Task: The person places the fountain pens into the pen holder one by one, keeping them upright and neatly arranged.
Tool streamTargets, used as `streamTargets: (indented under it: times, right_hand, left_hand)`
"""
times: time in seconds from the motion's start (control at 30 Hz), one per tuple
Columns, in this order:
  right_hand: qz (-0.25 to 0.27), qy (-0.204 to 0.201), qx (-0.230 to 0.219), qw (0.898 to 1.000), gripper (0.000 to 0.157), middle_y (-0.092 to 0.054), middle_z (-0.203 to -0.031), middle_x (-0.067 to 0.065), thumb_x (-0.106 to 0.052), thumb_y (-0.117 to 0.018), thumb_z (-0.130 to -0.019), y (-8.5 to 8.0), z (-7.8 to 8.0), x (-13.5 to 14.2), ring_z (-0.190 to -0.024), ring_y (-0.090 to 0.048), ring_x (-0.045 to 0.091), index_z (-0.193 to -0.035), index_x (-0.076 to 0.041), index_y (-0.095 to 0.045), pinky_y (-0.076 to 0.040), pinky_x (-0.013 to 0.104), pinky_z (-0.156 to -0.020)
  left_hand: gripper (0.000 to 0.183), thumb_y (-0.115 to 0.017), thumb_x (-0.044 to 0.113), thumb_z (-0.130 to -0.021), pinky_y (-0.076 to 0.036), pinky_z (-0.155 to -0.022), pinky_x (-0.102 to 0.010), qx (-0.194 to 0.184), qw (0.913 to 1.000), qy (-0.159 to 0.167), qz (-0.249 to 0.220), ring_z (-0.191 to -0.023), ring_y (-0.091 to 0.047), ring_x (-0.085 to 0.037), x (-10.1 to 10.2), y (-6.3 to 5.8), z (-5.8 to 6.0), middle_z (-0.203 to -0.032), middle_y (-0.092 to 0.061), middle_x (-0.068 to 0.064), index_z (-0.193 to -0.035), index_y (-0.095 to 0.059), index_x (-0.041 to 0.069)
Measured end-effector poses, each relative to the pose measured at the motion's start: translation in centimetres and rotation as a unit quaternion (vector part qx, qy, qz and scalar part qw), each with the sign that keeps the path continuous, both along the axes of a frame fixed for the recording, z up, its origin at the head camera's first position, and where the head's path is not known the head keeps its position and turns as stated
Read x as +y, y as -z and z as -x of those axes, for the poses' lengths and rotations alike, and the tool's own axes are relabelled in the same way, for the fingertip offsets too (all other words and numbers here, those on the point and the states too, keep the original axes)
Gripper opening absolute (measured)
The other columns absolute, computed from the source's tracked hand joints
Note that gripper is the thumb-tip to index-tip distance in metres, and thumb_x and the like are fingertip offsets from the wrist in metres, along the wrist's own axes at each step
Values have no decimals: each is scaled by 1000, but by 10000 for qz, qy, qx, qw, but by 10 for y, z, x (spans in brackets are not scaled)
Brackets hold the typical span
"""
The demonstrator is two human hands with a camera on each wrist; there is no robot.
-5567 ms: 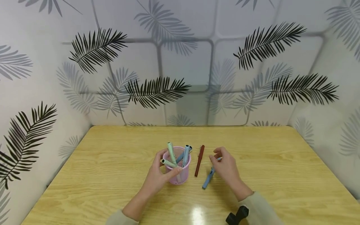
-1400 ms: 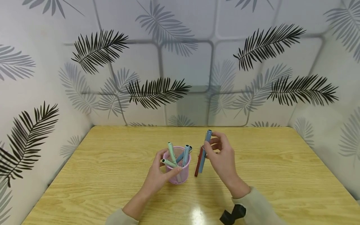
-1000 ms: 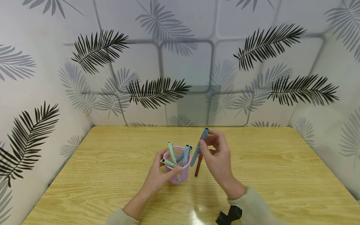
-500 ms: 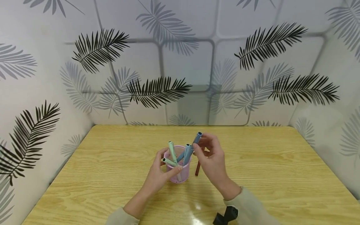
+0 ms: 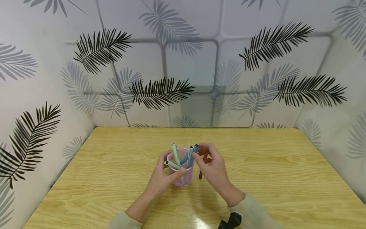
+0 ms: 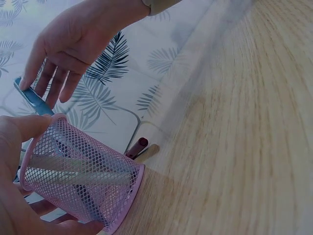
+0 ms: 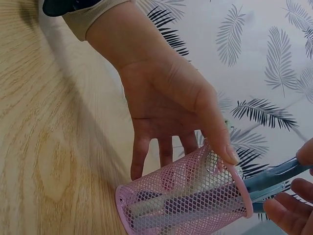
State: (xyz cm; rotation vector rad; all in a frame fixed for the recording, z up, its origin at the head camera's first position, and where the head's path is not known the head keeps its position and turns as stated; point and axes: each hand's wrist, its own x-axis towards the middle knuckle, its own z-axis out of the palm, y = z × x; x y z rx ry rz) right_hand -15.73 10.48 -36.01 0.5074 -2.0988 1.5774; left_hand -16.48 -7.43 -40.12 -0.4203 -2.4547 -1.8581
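Note:
A pink mesh pen cup [image 5: 186, 178] stands on the table, gripped around its side by my left hand [image 5: 161, 178]. My right hand [image 5: 215, 170] is at the cup's right rim, pinching a blue pen [image 5: 196, 148] near its top end. That pen's lower part is down inside the cup, behind the mesh in the right wrist view. Two pale green pens [image 5: 175, 152] lean left in the cup, and a light blue pen [image 5: 190, 156] stands beside the held one. Another blue pen [image 5: 184, 159] slants behind them. Partly hidden behind my right hand, a dark red pen [image 5: 200, 175] lies on the table.
The wooden table [image 5: 114, 159] runs back to a wall [image 5: 194, 63] patterned with leaves. A black strapped device [image 5: 235, 219] sits at my right sleeve.
My right hand picked the blue pen up from the table, raised it upright, carried it left over the red pen and lowered it into the cup. My left hand has kept its grip.

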Motion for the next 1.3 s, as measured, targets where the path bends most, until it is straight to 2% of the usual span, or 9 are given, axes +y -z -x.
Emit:
streamTargets:
  times: [0.2, 0.27, 0.53, 0.9, 1.03, 1.1, 1.3]
  right_hand:
    - [-35, 128, -285, 9995, 24, -61, -95, 20, 3, -65, -84, 1, 0, 4, -80, -58, 26, -106, 4, -56, -49, 24, -60]
    - [-58, 190, -378, 9991, 23, -61, -95, 20, 3, -64, -84, 0, 0, 5, -80, -58, 26, -106, 4, -57, -48, 24, -60]
    - [-121, 316, -544, 9979, 18, -62, -91, 17, 3, -63, -85, 1, -1, 8, -80, -58, 26, -103, 2, -59, -49, 29, -60]
    - [-248, 439, -770, 9958, 17, -62, -92, 14, 2, -62, -87, 7, 2, 13, -83, -60, 27, -104, 1, -59, -50, 28, -62]
    - [-193, 358, -826, 9957, 18, -60, -93, 16, 2, -61, -87, 11, 6, 16, -83, -60, 29, -105, 3, -58, -51, 27, -60]
    - [-155, 329, -848, 9957, 19, -60, -94, 17, 3, -60, -87, 15, 9, 18, -83, -59, 31, -106, 4, -57, -52, 27, -59]
    - [-126, 411, -1121, 9928, 20, -60, -98, 11, -5, -62, -89, 44, 31, 28, -83, -59, 25, -108, -2, -58, -53, 28, -58]
  left_hand:
    - [78, -74, 36, -79, -44, -81, -50, 0, 9996, -162, 248, -111, -43, -36, -4, 24, 14, -133, -42, -10, -140, -31, 15]
    - [80, -74, 38, -78, -45, -81, -49, -71, 9995, -201, 239, -112, -43, -36, -4, 27, 15, -134, -42, -10, -141, -30, 16]
    - [82, -74, 40, -77, -45, -82, -48, -142, 9989, -315, 319, -113, -44, -36, -4, 25, 14, -135, -42, -8, -142, -30, 19]
    - [82, -74, 40, -77, -45, -82, -48, -178, 9990, -295, 296, -114, -44, -35, -4, 26, 14, -137, -41, -8, -142, -29, 20]
    - [81, -74, 40, -77, -45, -82, -48, -181, 9990, -286, 290, -114, -44, -35, -4, 27, 14, -137, -41, -8, -142, -29, 20]
    - [82, -74, 40, -77, -46, -81, -47, -175, 9991, -276, 288, -114, -44, -35, -5, 27, 14, -137, -41, -8, -142, -29, 20]
    - [82, -74, 39, -78, -47, -80, -44, -156, 9994, -230, 225, -113, -44, -35, -5, 28, 14, -136, -41, -9, -143, -29, 17]
